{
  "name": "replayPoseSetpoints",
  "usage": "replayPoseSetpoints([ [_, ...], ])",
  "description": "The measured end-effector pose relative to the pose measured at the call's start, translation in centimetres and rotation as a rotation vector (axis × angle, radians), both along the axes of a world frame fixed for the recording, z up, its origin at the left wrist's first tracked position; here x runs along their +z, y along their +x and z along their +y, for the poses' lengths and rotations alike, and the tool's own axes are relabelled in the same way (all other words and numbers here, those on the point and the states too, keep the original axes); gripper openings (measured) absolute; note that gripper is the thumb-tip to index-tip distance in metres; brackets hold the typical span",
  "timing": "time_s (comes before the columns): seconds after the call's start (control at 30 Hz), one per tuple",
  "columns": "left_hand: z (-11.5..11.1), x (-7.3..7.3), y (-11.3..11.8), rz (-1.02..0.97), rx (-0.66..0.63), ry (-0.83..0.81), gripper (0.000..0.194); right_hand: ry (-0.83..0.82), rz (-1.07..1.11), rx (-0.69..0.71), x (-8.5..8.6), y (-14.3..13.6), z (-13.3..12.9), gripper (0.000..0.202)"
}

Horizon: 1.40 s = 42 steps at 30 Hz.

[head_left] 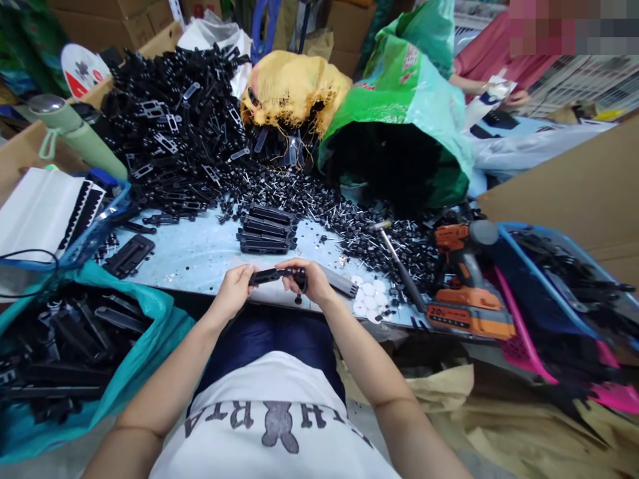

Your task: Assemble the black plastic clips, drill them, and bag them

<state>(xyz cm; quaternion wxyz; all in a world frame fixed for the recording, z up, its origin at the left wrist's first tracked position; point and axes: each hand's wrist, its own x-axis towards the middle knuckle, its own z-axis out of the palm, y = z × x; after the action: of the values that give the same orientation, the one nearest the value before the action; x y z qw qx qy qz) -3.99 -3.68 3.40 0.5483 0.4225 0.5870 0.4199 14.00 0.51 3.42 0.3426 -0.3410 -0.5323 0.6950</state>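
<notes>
My left hand (pixel 235 287) pinches the left end of a narrow black plastic part (pixel 269 275), just above the table's front edge. Around the right end of the same part, the fingers of my right hand (pixel 313 282) are closed. A small black knob hangs below those fingers; whether it is fixed to the part is hard to see. Behind my hands, several black plastic pieces (pixel 267 231) lie side by side in a stack. Right of my right hand is a grey toothed bar (pixel 340 282), with white discs (pixel 370 297) beside it.
A hammer (pixel 402 266) and an orange cordless drill (pixel 466 283) lie at right. Black-headed screws (pixel 299 193) spread below a green sack (pixel 399 86) and a yellow sack (pixel 294 83). Black parts (pixel 174 126) heap at back left. A teal bag (pixel 170 326) stands left; a person's sleeve (pixel 494 50) shows behind.
</notes>
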Motion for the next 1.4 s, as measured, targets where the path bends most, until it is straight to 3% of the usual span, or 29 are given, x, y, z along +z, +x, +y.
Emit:
replayPoseSetpoints([
  [0.07, -0.1, 0.2, 0.2, 0.069, -0.021, 0.068, 0.047, 0.078, -0.080, -0.060, 0.5, 0.1, -0.2, 0.041],
  [0.17, -0.5, 1.2, 0.3, 0.141, -0.244, 0.157, 0.043, 0.061, -0.135, -0.121, 1.1, 0.3, -0.4, 0.032],
  [0.3, -1.0, 1.8, 0.3, 0.130, -0.408, 0.196, 0.040, -0.085, -0.033, 0.001, 0.7, 0.8, -0.4, 0.037],
  [0.43, -1.0, 1.9, 0.5, 0.149, -0.441, 0.238, 0.036, -0.095, -0.008, 0.032, 0.4, 1.4, -0.4, 0.041],
  [0.7, -0.7, 0.8, 1.1, 0.591, -0.275, 0.421, 0.025, 0.394, -0.391, -0.209, 1.0, 1.7, -1.3, 0.028],
  [0.87, -0.6, 0.7, 1.8, 0.517, -0.364, 0.466, 0.025, 0.488, -0.387, -0.209, 1.4, 2.7, -3.1, 0.029],
  [1.03, -0.7, 1.6, 4.0, 0.502, -0.359, 0.446, 0.025, 0.671, -0.578, -0.400, 2.5, 4.7, -4.5, 0.032],
  [1.23, -1.6, 2.1, 6.8, 0.269, -0.559, 0.582, 0.030, 0.531, -0.368, -0.170, 5.7, 9.8, -6.5, 0.034],
  [1.4, -1.3, 2.5, 8.7, 0.209, -0.687, 0.711, 0.034, 0.345, -0.332, -0.185, 8.0, 11.6, -7.5, 0.033],
])
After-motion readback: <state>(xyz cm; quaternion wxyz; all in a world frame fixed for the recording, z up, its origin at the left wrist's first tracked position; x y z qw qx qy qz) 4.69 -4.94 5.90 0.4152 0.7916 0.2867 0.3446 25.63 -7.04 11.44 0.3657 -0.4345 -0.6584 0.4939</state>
